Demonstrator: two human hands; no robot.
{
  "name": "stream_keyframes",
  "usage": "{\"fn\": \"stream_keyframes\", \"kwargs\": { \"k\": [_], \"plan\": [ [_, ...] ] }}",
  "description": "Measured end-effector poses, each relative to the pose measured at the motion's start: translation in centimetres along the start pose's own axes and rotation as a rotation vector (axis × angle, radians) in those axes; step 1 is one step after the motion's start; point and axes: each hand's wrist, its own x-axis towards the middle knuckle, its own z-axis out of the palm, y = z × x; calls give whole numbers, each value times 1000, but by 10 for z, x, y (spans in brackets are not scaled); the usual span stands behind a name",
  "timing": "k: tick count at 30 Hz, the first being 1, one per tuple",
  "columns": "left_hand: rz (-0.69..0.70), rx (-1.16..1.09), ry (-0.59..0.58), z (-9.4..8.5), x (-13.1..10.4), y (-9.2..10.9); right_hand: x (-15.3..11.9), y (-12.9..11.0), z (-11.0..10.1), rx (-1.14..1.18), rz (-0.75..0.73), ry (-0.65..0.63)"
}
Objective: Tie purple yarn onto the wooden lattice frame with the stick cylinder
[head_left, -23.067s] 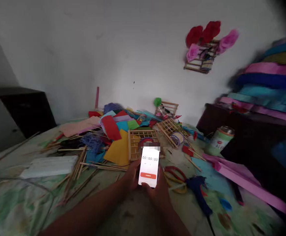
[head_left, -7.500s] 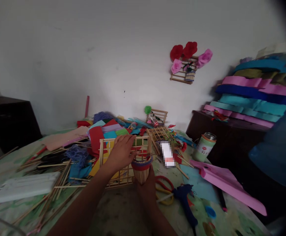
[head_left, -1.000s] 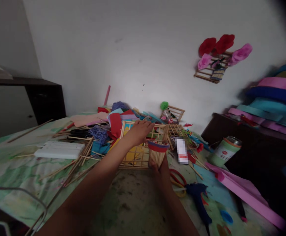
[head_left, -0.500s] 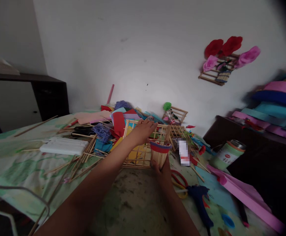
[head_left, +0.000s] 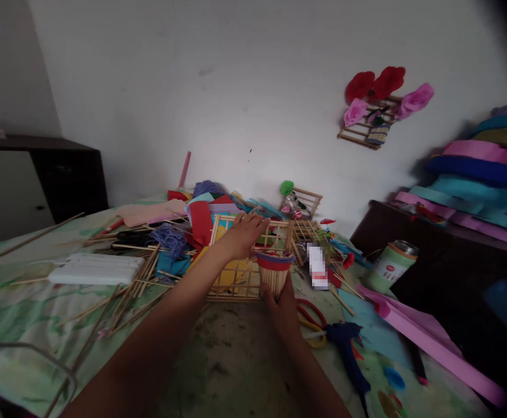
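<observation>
A lattice frame (head_left: 236,289) of thin wooden sticks is held tilted up above the table. My left hand (head_left: 247,235) reaches over its upper edge, with the fingers bent across the sticks. At the lattice's right side is a small stick flowerpot (head_left: 274,274) with a red band and a purple yarn rim. My right hand (head_left: 280,302) closes round the lower part of this pot from below, thumb on the near side. Whether the pot is attached to the lattice I cannot tell.
Right of my hands lie scissors (head_left: 312,313), a blue glue gun (head_left: 348,348) and pink paper (head_left: 436,348). A green jar (head_left: 390,268) stands farther right. On the left are loose sticks (head_left: 144,273), purple yarn (head_left: 169,239) and a white box (head_left: 96,269).
The view has swung slightly right, so everything appears shifted left. Both hands keep the same hold on the lattice and the pot.
</observation>
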Motion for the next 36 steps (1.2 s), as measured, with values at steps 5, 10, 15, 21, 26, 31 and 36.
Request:
{"fn": "stream_keyframes", "kwargs": {
  "k": [5,10,15,21,26,31,36],
  "plan": [
    [14,-22,-34,-3,-2,-1,0,-3,-1,9,-16,-6],
    [9,-14,-36,-2,0,-2,-2,2,1,-1,-20,25],
    [18,11,-18,0,2,-3,-3,4,2,-19,36,8],
    [22,23,3,-3,1,0,-2,1,2,1,-7,25],
    [-2,29,-30,-6,2,3,-1,0,2,11,-14,27],
    [13,22,-32,-4,2,0,-2,2,2,4,21,-3],
    [48,1,-9,-2,1,-4,-3,6,3,-38,53,-13]
  ]
}}
